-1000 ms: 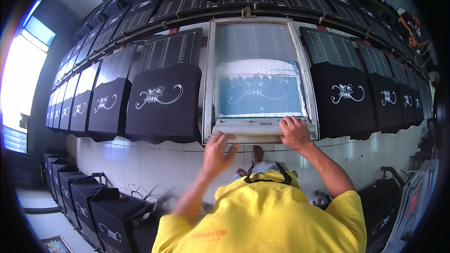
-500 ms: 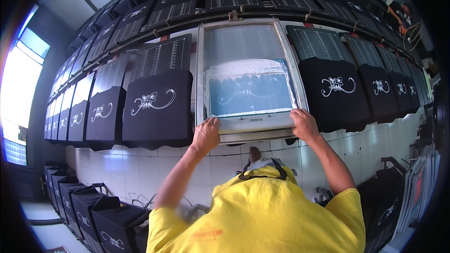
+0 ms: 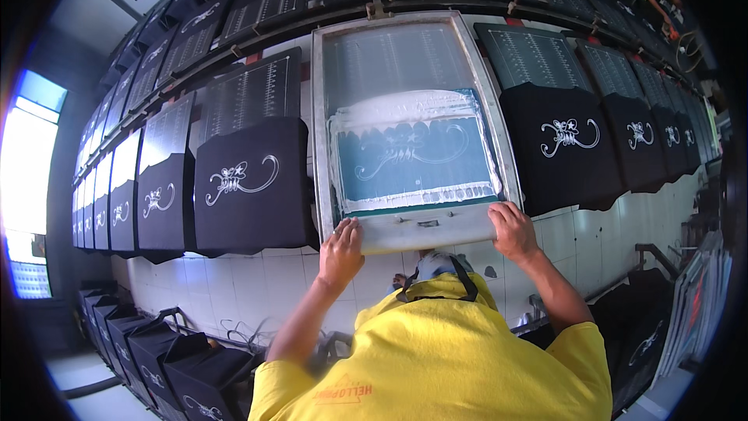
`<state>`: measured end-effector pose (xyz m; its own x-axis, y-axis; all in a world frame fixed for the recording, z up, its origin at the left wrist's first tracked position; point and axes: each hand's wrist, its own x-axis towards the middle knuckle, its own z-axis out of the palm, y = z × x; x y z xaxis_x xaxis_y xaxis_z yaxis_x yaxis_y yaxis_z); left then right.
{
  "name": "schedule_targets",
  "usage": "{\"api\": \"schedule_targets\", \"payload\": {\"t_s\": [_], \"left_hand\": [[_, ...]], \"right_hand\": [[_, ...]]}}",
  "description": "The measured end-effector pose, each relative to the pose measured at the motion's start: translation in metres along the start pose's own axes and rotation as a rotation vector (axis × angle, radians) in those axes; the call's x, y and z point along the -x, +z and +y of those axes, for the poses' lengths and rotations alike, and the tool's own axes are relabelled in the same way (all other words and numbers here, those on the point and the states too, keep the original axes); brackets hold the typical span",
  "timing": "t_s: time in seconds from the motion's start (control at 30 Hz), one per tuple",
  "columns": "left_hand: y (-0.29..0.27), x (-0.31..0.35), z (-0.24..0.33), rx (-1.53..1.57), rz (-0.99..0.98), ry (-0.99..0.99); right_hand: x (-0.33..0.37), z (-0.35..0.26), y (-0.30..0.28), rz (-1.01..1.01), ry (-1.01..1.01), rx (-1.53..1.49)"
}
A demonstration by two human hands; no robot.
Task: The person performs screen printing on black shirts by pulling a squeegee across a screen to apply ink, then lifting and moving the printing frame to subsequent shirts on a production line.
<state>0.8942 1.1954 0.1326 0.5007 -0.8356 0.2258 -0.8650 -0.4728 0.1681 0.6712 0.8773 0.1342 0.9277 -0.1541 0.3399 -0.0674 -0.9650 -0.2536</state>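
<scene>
Fingers [image 3: 348,228] of the left hand [image 3: 340,253] curl over the near rail of the printing screen [image 3: 413,129]; the right hand [image 3: 513,230] clamps the same rail toward 3 o'clock. Both grip wide apart, probably for level control. That screen lies over the counter [image 3: 234,281], between black shirts [image 3: 253,183] at 9 and 3 o'clock.

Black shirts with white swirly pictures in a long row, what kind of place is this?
Most likely a screen-printing workshop. A long row of black shirts with white swirl prints lies on flat boards, and both hands, left hand and right hand, grip a metal-framed mesh printing screen smeared with white ink.
</scene>
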Motion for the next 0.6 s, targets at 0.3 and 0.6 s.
{"api": "schedule_targets", "payload": {"t_s": [0.3, 0.6], "left_hand": [[0.007, -0.076, -0.045, -0.017, 0.023, 0.103], [0.023, -0.181, -0.100, 0.082, 0.014, 0.025]], "right_hand": [[-0.065, 0.037, 0.018, -0.014, 0.005, 0.038], [-0.163, 0.100, 0.041, -0.072, 0.044, 0.021]]}}
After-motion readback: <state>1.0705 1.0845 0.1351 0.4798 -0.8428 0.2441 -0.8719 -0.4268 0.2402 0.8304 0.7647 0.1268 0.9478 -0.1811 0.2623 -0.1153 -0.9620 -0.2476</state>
